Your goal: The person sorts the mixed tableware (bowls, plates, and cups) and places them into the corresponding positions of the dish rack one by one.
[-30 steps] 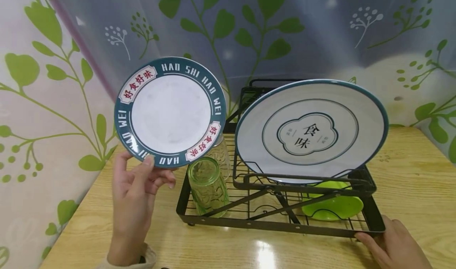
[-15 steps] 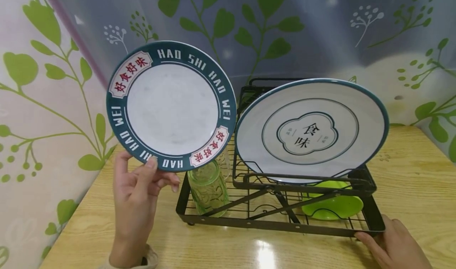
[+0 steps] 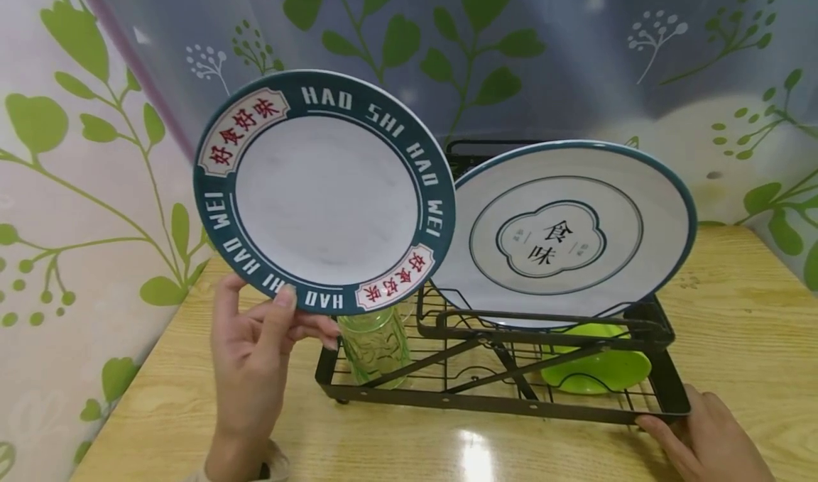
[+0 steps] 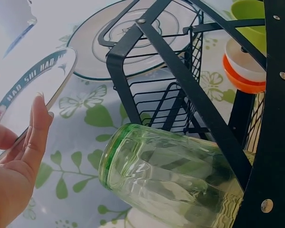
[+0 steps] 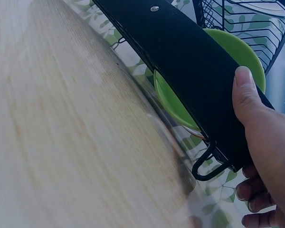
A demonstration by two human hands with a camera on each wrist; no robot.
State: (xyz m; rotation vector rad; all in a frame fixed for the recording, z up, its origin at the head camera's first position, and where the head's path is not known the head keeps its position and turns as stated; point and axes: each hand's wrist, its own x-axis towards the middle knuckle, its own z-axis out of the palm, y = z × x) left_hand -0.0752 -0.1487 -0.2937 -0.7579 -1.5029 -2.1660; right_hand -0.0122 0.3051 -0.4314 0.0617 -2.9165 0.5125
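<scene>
My left hand [image 3: 252, 354] pinches a white plate [image 3: 326, 198] by its lower left edge, thumb on the front face. The plate has a teal rim with lettering. It is held up, tilted, above the left end of a black dish rack [image 3: 486, 405], overlapping a larger white plate [image 3: 556, 255] propped on the rack's upper tier. My right hand [image 3: 718, 436] grips the rack's front right corner; in the right wrist view the thumb [image 5: 244, 88] lies on the black side bar and the fingers curl below it. Behind the held plate, a green glass [image 3: 377, 351] is partly hidden.
Under the upper tier, a lime green bowl [image 3: 597, 368] sits at the rack's right. The left wrist view also shows a white bowl [image 4: 244, 64] and an orange bowl [image 4: 240, 84] with it. A leaf-patterned covering [image 3: 575, 56] rises behind the wooden table [image 3: 358, 446].
My left hand has carried the plate right and nearer the camera, so it now overlaps the larger plate and hides more of the green glass. My right hand stays on the rack corner.
</scene>
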